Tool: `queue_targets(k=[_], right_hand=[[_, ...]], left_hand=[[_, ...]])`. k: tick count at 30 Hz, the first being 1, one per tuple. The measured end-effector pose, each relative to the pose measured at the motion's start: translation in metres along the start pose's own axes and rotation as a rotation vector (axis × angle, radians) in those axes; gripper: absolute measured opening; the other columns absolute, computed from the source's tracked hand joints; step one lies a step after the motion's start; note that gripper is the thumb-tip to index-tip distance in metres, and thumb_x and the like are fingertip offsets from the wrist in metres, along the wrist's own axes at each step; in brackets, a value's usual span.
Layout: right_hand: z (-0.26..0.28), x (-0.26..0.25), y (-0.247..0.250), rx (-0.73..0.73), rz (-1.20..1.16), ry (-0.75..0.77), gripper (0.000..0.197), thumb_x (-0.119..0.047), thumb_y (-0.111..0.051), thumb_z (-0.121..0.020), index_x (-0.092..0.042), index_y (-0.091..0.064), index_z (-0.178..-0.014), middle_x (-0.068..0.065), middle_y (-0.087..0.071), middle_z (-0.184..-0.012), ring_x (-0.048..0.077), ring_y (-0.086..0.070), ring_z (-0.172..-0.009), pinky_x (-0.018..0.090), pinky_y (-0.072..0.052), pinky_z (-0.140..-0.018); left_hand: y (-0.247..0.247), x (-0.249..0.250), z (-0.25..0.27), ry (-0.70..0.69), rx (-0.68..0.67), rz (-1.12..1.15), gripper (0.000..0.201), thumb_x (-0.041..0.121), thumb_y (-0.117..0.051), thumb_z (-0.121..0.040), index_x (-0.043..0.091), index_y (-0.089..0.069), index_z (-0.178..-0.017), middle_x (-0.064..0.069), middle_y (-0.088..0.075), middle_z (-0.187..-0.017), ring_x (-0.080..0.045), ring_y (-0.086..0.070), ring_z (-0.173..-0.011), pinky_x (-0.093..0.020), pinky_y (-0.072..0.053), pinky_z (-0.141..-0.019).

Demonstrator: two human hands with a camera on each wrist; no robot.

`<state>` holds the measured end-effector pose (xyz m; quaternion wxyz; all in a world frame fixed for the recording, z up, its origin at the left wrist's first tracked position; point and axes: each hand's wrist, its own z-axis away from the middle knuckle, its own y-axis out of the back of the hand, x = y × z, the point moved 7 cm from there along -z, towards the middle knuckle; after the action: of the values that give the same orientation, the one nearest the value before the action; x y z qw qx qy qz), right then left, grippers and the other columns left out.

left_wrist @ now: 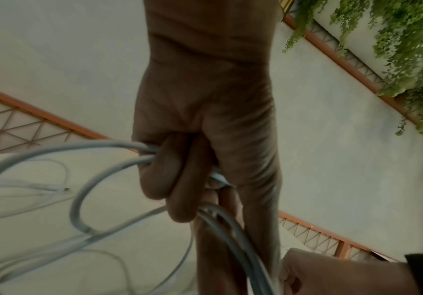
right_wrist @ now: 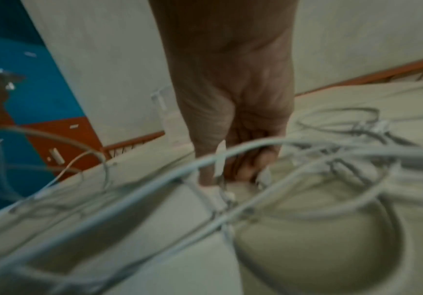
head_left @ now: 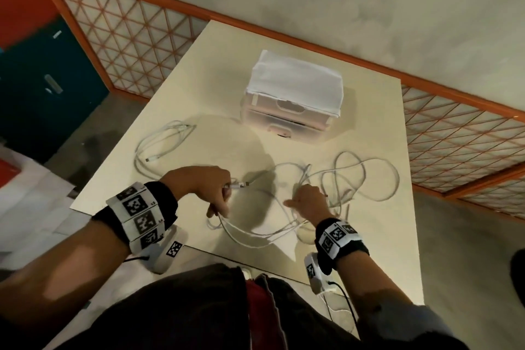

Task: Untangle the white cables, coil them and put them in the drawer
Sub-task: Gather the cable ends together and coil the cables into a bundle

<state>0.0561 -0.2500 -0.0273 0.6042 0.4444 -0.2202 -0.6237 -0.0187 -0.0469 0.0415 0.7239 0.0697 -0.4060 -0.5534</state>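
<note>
Both hands are down in the tangle of thin white cables (head_left: 326, 179) that sprawls over the near right part of the cream table (head_left: 176, 94). My left hand (head_left: 210, 187) has its fingers curled round several strands, and a plug end sticks out past my fingertips; the left wrist view shows loops running through the closed fist. My right hand (head_left: 308, 200) pinches a strand where the lines cross, with the thumb stretched out to the side; the right wrist view is blurred, but the fingertips meet on a cable near a connector.

Off by the left edge lies another white cable (head_left: 159, 145), loosely looped and apart from the knot, its plug free on the tabletop. Toward the far edge stands the translucent plastic drawer unit with a white cloth over its top (head_left: 292, 99); both drawers look closed.

These cords should be light, limp and a bit slick, so I judge they will slide through each other if I feed a free end back through the loops. Pulling hard would likely tighten the crossings. The plug ends are the stiffest spots and the best places to take hold; they are also the parts I would not want to bend sharply.
</note>
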Motion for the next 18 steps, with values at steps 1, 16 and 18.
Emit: queue_targets(k=[1, 16, 18], right_hand=[[-0.001, -0.003, -0.002, 0.020, -0.004, -0.018, 0.031, -0.033, -0.063, -0.086, -0.003, -0.062, -0.093, 0.022, -0.064, -0.107, 0.034, -0.058, -0.110, 0.036, -0.044, -0.079], [0.045, -0.117, 0.078, 0.056, -0.552, 0.639, 0.010, -0.011, -0.040, -0.099, -0.012, -0.036, -0.090, 0.000, -0.064, -0.072, 0.009, -0.058, -0.061, 0.022, -0.049, -0.065], [0.052, -0.131, 0.075, 0.040, -0.478, 0.672, 0.010, -0.012, -0.040, -0.099, -0.014, -0.036, -0.091, -0.005, -0.062, -0.071, 0.005, -0.057, -0.059, 0.022, -0.049, -0.065]], left_hand=[[0.002, -0.003, 0.001, -0.002, 0.044, -0.005, 0.023, 0.037, -0.074, -0.075, 0.015, -0.073, -0.066, 0.010, -0.064, -0.049, 0.000, -0.054, -0.052, -0.016, -0.039, -0.057], [0.068, 0.009, 0.008, -0.183, 0.568, 1.140, 0.029, 0.035, -0.066, -0.080, 0.011, -0.052, -0.089, 0.005, -0.032, -0.068, -0.006, -0.028, -0.052, -0.015, -0.029, -0.046], [0.074, 0.014, 0.006, -0.204, 0.589, 1.201, 0.027, 0.033, -0.060, -0.085, 0.006, -0.055, -0.091, 0.008, -0.038, -0.065, -0.003, -0.028, -0.046, -0.014, -0.028, -0.044]])
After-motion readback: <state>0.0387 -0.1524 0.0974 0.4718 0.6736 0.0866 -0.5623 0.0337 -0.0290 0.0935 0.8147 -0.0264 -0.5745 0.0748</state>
